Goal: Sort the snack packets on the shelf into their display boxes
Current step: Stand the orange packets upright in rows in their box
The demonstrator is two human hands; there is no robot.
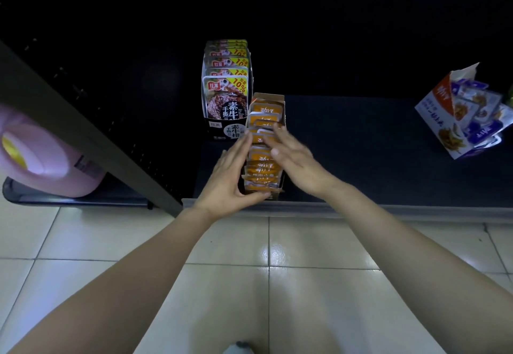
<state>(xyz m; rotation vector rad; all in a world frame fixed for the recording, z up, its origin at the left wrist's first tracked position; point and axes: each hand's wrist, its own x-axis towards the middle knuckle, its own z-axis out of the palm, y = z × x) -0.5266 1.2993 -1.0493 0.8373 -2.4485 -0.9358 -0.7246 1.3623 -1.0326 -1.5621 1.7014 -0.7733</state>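
**Orange packets almost squared away, but that box is right on the lip**

The orange packets [263, 156] are all standing in a row inside their narrow cardboard display box [273, 98]. That box sits at the very front of the dark shelf [361, 145], with its near end just about at the edge.

The left hand [231, 176] is flat against the box's left wall, fingers [241, 143] straight and thumb across the front end, so it's bracing, not grabbing. The right hand [294, 159] is a bit blurry, but its fingers look straight too, resting on top of the packets mid-row. Neither hand is holding a packet.

What I'd worry about:
- The row isn't even, and a few mid-row packets lean. Pressing down hard could crumple them or pop one out.
- Any pull toward the person could drag the box off onto the tiled floor [305, 242].

Just behind and to the left is the black box [224, 129], which looks tidy. Well off to the right, the blue-and-white box [433, 109] is tipped over, with its blue packets [472, 109] spilling out, so I'd guess that's still to do.
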